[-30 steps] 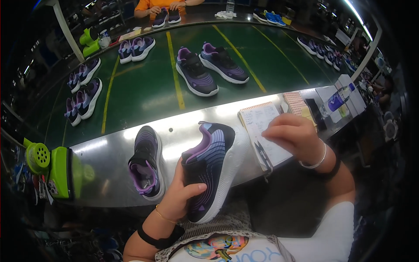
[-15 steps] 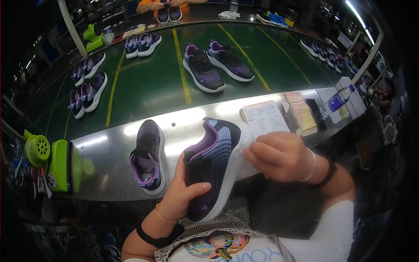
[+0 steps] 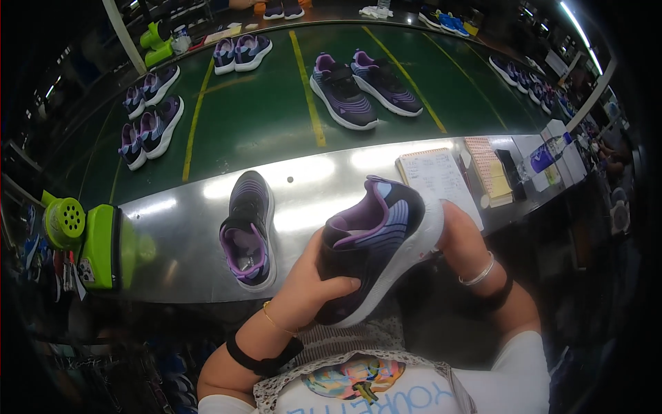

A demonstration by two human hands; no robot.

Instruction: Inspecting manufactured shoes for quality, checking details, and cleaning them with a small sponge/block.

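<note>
My left hand [image 3: 312,288] grips a black and purple sneaker [image 3: 376,241] by its front half, the thumb lying across the upper. The shoe is raised over the bench's near edge, tilted, with its white sole turned toward my right. My right hand [image 3: 462,234] is at the heel end of the sole; its fingers are hidden behind it, so their closure does not show. A matching sneaker [image 3: 249,207] stands on the metal bench to the left, toe pointing away from me.
The metal bench [image 3: 186,269] holds a green device [image 3: 100,245] at left, a notebook [image 3: 438,176] and a bottle [image 3: 548,155] at right. Beyond runs a green belt [image 3: 241,131] with yellow lines, carrying several sneaker pairs [image 3: 341,96]. Across it, a person's hand [image 3: 241,4] shows near more shoes.
My right hand has gone from closed fingers beside the sole to behind the heel. The held sneaker has shifted right and tilted further. The whole view has shifted slightly.
</note>
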